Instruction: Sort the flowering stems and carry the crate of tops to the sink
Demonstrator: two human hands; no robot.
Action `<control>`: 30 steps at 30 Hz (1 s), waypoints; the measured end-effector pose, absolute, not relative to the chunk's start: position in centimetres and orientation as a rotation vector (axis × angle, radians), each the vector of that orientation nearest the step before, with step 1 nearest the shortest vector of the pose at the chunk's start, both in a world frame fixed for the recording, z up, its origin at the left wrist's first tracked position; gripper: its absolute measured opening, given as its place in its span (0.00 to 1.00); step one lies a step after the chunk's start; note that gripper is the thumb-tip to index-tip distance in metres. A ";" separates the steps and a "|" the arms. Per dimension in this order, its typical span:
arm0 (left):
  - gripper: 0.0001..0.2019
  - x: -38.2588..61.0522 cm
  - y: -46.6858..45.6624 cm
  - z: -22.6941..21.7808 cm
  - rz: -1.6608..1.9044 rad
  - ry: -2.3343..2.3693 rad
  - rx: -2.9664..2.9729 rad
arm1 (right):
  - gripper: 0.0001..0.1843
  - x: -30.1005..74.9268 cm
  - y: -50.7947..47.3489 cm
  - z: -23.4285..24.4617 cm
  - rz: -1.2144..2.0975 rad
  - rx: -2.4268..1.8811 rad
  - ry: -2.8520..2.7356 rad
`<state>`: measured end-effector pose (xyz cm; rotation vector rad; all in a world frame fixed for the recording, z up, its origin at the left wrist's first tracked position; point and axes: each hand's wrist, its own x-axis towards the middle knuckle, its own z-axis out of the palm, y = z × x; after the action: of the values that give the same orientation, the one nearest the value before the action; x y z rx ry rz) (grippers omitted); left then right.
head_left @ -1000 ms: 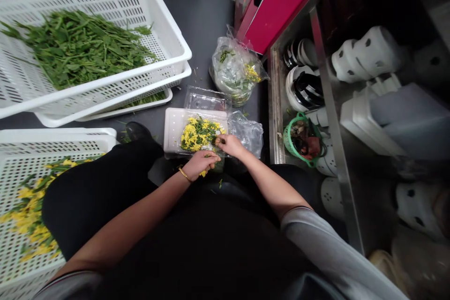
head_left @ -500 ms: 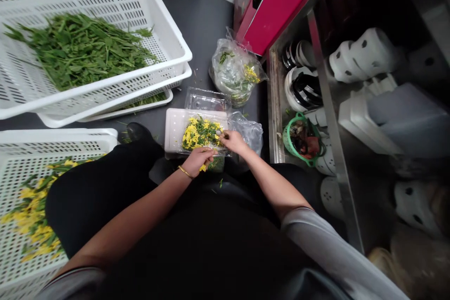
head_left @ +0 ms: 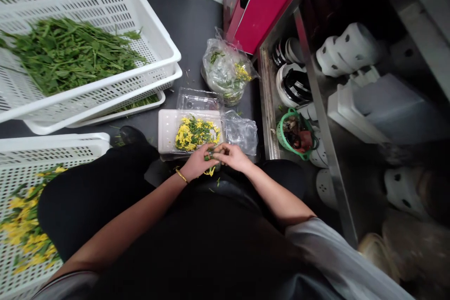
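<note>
My left hand (head_left: pixel 195 164), with a gold bracelet at its wrist, is closed around a yellow-flowered green sprig (head_left: pixel 210 171) whose blossoms hang below the fingers. My right hand (head_left: pixel 235 156) meets it fingertip to fingertip, pinching the green stem end; the fingers hide most of the stem. Just beyond them lies a clear plastic box (head_left: pixel 181 146) filled with yellow flowering greens (head_left: pixel 195 133). It rests on a pale pink upturned container (head_left: pixel 165 129). The box's clear lid (head_left: pixel 198 99) stands folded open on the far side.
Stacked white baskets (head_left: pixel 154 68) of leafy greens stand at left, with another white basket (head_left: pixel 14 183) of yellow flowers nearer me. A bag of greens (head_left: pixel 227 72) and an empty-looking clear bag (head_left: pixel 241 133) lie ahead. A metal shelf (head_left: pixel 326 126) with a green basket (head_left: pixel 281 133) borders my right.
My right hand has left the flowers in the box and come back toward me to my left hand. The view has shifted slightly to the right.
</note>
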<state>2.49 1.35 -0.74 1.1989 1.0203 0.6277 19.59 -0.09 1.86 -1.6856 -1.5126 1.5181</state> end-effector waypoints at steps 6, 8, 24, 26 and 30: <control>0.20 2.3 1.3 -0.5 0.579 1.068 1.432 | 0.12 18.7 -0.7 2.4 1.280 -1.732 -1.829; 0.08 2.1 1.4 -0.3 0.508 1.047 1.489 | 0.10 18.9 -0.9 2.7 1.155 -1.718 -1.985; 0.10 -0.4 4.3 -0.5 0.778 0.799 0.316 | 0.15 18.3 7.4 -2.1 0.830 -2.207 -2.575; 0.09 -0.1 4.3 -0.9 0.814 0.863 0.298 | 0.18 16.8 8.3 -4.0 0.796 -2.270 -2.685; 0.08 0.1 4.4 -1.1 0.822 0.958 0.272 | 0.13 16.3 8.7 -5.2 0.823 -2.284 -2.661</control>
<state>0.08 4.38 -1.09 0.2719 0.9583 0.8220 16.30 8.68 -5.23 -2.2837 -2.6612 0.8232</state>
